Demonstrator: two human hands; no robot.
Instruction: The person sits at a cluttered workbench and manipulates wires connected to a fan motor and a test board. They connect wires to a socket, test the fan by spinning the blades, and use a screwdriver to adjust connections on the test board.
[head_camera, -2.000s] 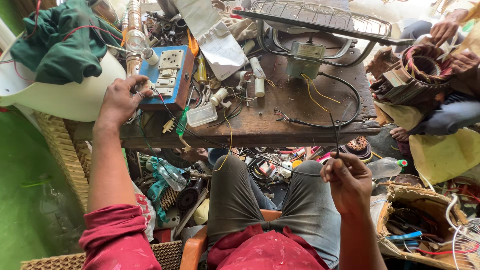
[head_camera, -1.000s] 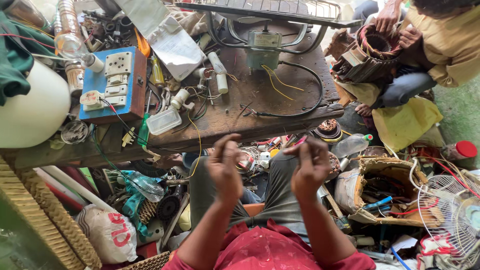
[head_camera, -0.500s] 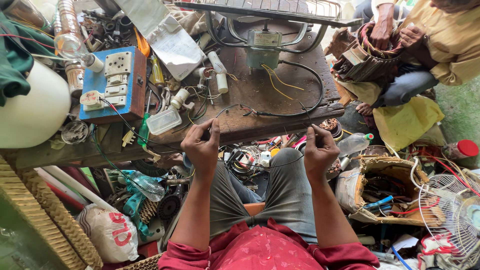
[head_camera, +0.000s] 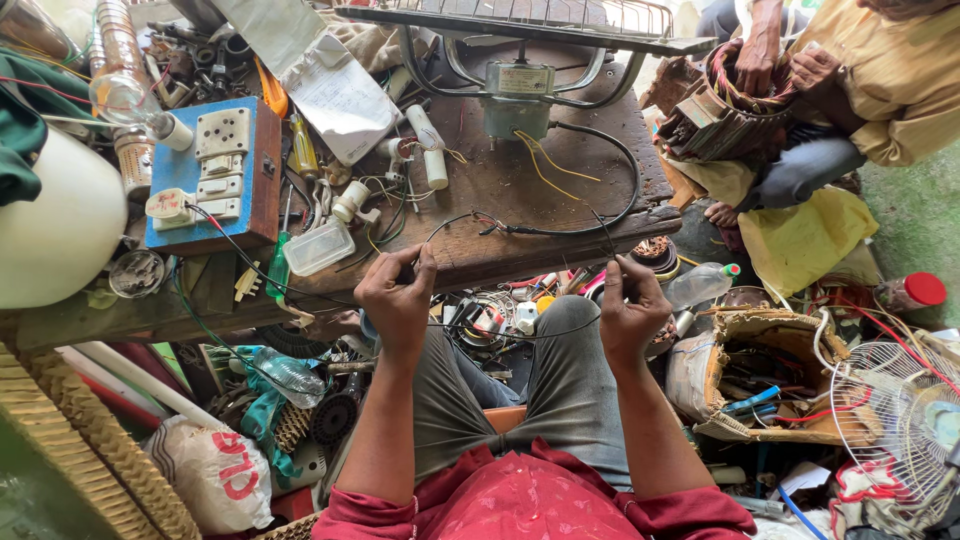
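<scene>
Your wooden desk (head_camera: 560, 190) is crowded. Left hand (head_camera: 398, 300) and right hand (head_camera: 628, 312) each pinch the thin black wire (head_camera: 510, 333), fingers clenched, above your lap; tugging could snag neighbouring cables.

Bright even daylight, soft shadows, sharp centre, wide-angle bending at the edges

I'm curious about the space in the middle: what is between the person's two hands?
In the head view, a thin black wire sags from the left hand to the right hand, above the knees.
</scene>
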